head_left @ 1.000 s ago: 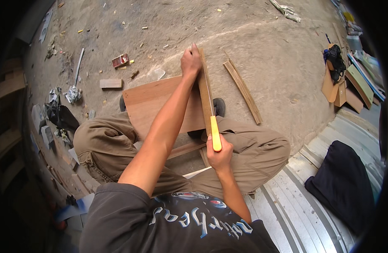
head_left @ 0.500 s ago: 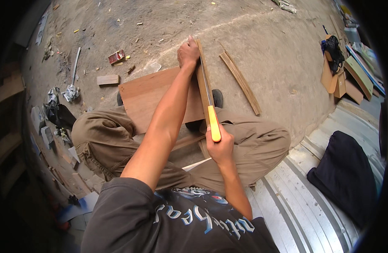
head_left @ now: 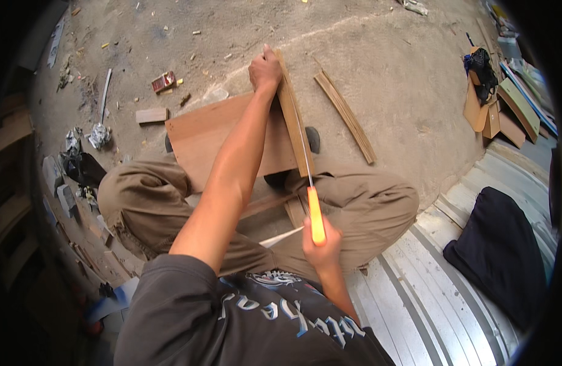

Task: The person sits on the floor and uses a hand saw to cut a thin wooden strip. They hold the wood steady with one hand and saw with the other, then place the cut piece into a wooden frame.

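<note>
My right hand (head_left: 323, 250) is closed round the yellow and orange handle of a handsaw (head_left: 315, 213). Its thin blade, seen edge-on, runs forward along a narrow wooden board (head_left: 290, 110). At the board's far end, my left hand (head_left: 265, 71) grips its left edge, the fingers partly hidden. A reddish-brown plywood panel (head_left: 210, 134) lies to the left of the board, between my bent legs and under my left forearm. How deep the blade sits in the wood cannot be made out.
A loose wood strip (head_left: 345, 116) lies on the concrete to the right. Left are a small wood block (head_left: 152, 115), a red packet (head_left: 163, 82) and crumpled foil (head_left: 99, 136). Dark cloth (head_left: 500, 250) rests on ridged metal sheeting (head_left: 409, 293); cardboard pieces (head_left: 476, 110) stand at far right.
My right hand has drawn the handsaw back toward my body, so the handle is now clear of the board's near end. My left hand and the board have shifted slightly left in view.
</note>
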Tool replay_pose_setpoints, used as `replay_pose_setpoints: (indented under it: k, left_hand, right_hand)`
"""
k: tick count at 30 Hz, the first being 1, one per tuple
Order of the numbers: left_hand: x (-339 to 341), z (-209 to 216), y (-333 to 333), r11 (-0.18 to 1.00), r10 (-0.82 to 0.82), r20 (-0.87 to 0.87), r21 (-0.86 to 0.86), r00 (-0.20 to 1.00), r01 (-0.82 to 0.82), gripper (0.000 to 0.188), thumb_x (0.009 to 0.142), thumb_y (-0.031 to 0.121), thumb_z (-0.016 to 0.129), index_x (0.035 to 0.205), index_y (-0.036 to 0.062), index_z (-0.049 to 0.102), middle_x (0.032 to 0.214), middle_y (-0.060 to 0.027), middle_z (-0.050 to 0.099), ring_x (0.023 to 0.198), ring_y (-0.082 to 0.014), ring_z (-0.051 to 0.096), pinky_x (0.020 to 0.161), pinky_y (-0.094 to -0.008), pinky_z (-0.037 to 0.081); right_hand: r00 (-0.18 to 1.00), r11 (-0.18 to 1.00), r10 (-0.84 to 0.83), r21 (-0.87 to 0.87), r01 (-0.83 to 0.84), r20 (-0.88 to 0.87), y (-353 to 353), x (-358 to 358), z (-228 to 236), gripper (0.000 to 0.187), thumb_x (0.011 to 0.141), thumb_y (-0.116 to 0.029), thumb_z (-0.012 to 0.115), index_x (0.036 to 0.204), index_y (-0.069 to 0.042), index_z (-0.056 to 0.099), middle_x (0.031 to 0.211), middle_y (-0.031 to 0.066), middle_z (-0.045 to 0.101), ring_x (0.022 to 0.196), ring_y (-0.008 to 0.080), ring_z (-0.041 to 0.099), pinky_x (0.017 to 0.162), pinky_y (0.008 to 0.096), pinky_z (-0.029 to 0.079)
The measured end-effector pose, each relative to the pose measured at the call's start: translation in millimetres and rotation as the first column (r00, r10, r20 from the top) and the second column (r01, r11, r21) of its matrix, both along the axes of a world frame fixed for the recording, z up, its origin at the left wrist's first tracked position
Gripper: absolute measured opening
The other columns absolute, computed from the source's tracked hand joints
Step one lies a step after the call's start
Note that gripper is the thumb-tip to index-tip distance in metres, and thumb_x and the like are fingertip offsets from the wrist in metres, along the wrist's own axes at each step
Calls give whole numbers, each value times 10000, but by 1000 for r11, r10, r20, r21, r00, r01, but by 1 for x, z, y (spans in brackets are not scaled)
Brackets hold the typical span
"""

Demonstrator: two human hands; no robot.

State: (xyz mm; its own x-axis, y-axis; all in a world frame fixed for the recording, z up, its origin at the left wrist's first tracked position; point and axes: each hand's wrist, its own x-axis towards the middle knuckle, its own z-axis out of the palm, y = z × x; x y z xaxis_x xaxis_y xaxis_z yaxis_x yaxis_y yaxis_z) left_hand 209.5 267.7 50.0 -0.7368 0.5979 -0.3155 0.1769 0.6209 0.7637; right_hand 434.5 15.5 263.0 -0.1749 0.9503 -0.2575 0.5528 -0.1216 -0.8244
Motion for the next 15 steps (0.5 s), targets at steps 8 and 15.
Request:
replay_pose_setpoints:
  k: [8,15]
  left_hand:
    - [7,13,10,996,-85,31,-29,996,86,669,962,523,352,970,-43,709,1012,-325,652,1023,-457,621,910,-508,460]
    - [0,14,7,998,-49,9,-27,999,49,638,963,501,366,948,-34,715,992,-316,660,1003,-458,626,900,-506,464]
  right_hand:
    - [996,997,-56,46,59,-74,70,-35,-47,230,910,-127,625,734,3,553,550,98,494,489,151,452,473,328,378]
    - [999,999,41,-35,-42,-15,-32,28,23,234,871,-43,624,1093,29,604,835,155,593,724,191,623,641,305,488]
